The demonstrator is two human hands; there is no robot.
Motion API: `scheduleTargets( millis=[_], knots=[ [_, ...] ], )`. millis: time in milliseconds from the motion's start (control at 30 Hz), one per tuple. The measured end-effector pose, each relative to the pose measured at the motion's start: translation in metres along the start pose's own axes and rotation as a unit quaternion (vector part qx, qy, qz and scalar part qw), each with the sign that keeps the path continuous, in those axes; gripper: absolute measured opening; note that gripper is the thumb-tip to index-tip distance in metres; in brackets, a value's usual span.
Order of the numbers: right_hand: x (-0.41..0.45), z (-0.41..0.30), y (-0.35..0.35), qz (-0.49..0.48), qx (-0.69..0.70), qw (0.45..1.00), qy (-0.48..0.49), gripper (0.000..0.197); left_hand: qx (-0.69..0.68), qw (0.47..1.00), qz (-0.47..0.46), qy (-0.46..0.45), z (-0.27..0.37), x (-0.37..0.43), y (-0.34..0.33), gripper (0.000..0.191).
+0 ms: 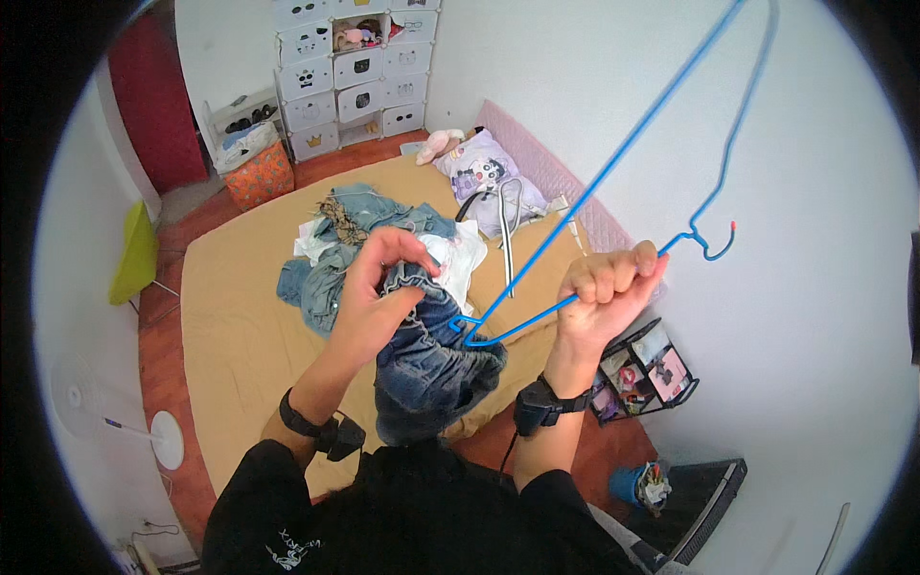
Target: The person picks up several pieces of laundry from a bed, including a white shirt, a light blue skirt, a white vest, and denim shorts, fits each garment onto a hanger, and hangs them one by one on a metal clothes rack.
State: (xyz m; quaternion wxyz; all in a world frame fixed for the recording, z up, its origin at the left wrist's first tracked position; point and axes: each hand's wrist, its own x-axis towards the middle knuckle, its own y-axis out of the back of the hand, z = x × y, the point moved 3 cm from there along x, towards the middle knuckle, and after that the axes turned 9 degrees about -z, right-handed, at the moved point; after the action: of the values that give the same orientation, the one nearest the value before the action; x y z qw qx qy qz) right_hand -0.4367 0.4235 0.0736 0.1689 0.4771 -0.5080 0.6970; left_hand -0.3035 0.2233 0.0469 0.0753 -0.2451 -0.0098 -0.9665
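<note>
My left hand grips the gathered waistband of a pair of dark blue jeans, thumb on the near side. The jeans hang bunched in front of my body, over the near part of the bed. In my right hand is a blue clothes hanger, held by one arm close to its hook. The hook points right and has a red tip. One lower corner of the hanger lies at the waistband opening; whether it is inside the cloth I cannot tell.
A pile of denim and white clothes lies on the bed beyond my hands. A cartoon pillow rests by the pink headboard. A black storage cart and a blue bin stand right; a white fan stands left.
</note>
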Motion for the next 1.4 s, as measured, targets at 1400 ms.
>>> scheduleTargets(
  millis=[1400],
  knots=[
    [-0.181, -0.010, -0.004, 0.211, -0.359, 0.739, -0.530, 0.055, -0.178, 0.936, 0.279, 0.116, -0.097, -0.030, 0.137, 0.037]
  ],
)
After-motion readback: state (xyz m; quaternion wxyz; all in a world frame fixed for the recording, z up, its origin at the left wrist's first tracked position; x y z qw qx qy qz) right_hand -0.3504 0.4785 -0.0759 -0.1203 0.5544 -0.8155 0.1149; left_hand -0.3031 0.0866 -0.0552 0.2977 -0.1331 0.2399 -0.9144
